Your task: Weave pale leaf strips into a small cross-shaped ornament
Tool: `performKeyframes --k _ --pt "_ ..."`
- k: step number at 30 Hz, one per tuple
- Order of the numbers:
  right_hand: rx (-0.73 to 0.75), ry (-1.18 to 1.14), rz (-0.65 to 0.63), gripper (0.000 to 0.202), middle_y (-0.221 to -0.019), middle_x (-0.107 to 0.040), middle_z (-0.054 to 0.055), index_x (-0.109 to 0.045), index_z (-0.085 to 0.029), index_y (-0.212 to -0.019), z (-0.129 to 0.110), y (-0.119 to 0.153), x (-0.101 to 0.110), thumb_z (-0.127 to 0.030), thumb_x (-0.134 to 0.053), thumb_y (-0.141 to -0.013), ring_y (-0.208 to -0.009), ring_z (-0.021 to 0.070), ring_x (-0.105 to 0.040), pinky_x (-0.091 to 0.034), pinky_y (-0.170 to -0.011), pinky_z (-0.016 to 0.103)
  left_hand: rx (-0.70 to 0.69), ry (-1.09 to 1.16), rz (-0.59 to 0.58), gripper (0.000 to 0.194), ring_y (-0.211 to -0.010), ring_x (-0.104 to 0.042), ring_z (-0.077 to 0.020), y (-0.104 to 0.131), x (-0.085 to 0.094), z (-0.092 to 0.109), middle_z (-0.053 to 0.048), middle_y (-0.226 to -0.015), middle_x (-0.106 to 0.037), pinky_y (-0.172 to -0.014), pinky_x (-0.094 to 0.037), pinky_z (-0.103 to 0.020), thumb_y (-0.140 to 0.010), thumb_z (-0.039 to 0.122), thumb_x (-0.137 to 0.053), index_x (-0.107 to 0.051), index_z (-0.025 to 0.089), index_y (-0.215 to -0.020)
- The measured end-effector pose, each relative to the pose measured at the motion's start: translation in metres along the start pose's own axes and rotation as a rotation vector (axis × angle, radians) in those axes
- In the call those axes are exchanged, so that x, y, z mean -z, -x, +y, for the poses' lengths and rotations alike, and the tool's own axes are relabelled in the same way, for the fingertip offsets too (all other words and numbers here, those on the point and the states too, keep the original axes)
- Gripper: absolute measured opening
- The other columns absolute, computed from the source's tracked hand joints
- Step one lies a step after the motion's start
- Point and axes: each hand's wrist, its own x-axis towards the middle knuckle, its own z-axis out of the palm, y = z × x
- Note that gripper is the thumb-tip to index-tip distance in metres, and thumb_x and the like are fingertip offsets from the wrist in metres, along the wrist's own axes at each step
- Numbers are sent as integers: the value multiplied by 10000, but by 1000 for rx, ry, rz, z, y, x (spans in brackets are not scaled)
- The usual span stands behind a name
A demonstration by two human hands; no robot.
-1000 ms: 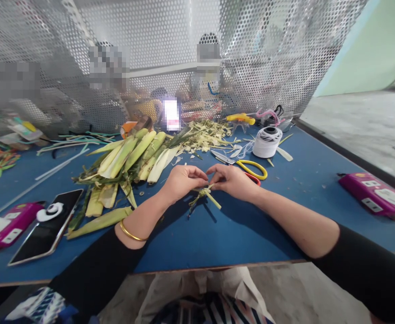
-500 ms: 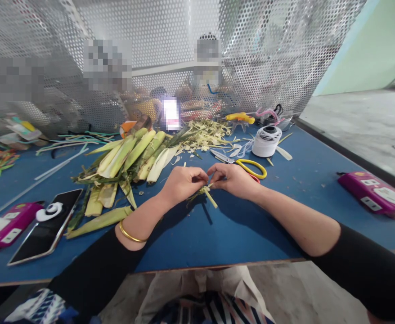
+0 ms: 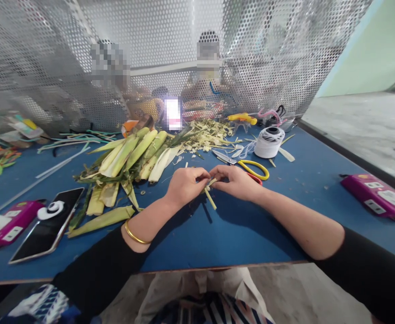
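Over the middle of the blue table, my left hand [image 3: 188,185] and my right hand [image 3: 233,181] meet fingertip to fingertip. Both are closed in a pinch on a small piece of pale green corn husk strips [image 3: 210,199], one stiff end of which sticks out toward me. The fingers cover most of the piece, so its shape is hidden. Just behind my right hand lie scissors [image 3: 253,168] with yellow and red handles, blades pointing left. A pile of corn husks [image 3: 130,157] is left of my left hand.
A white thread spool [image 3: 268,143], a yellow glue gun [image 3: 243,118] and husk scraps [image 3: 207,134] sit toward the back. Purple boxes [image 3: 376,193] lie at both sides, with a phone [image 3: 49,225] at left. A perforated metal screen [image 3: 170,36] stands behind; people show through it.
My fingers have shifted slightly around the husk piece, and less of it shows between them. The whole view has moved a little; the things on the table stay in place.
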Motion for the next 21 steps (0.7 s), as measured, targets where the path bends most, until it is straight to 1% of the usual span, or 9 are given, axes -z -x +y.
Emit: performKeyframes --k 3,7,12,17,21 --pt "-12 -71 -31 192 -773 -669 9 -665 -160 -901 -1 0 2 -270 -559 -785 -711 143 -580 -425 -666 265 5 39 27 142 -719 -653 -156 1 0 0 -19 -792 -740 -671 -424 -227 -793 221 -602 -742 218 -818" --pt "-81 -69 1 251 -684 -614 -3 -682 -162 -818 2 -2 3 -380 -558 -799 -629 129 -504 -377 -600 264 16 62 72 123 -705 -655 -153 1 0 1 -18 -778 -742 -656 -425 -224 -793 240 -622 -743 217 -789" --pt "-96 -82 15 173 -660 -593 -10 -660 -162 -765 7 -4 0 -312 -573 -758 -615 120 -472 -358 -597 259 39 98 68 110 -683 -650 -145 1 1 3 -8 -763 -740 -661 -440 -214 -782 213 -632 -741 220 -776" --pt "-147 -132 29 154 -605 -549 -32 -625 -163 -716 6 -4 -3 -317 -607 -711 -569 105 -443 -327 -545 238 14 133 66 96 -683 -650 -138 1 -1 2 -2 -769 -744 -668 -442 -211 -779 206 -639 -735 209 -776" --pt "-178 -177 73 143 -588 -538 -40 -626 -168 -709 6 -5 -2 -308 -612 -683 -550 100 -430 -312 -524 234 -12 196 90 94 -673 -642 -129 1 -2 -1 5 -756 -740 -655 -437 -205 -786 222 -640 -728 198 -763"
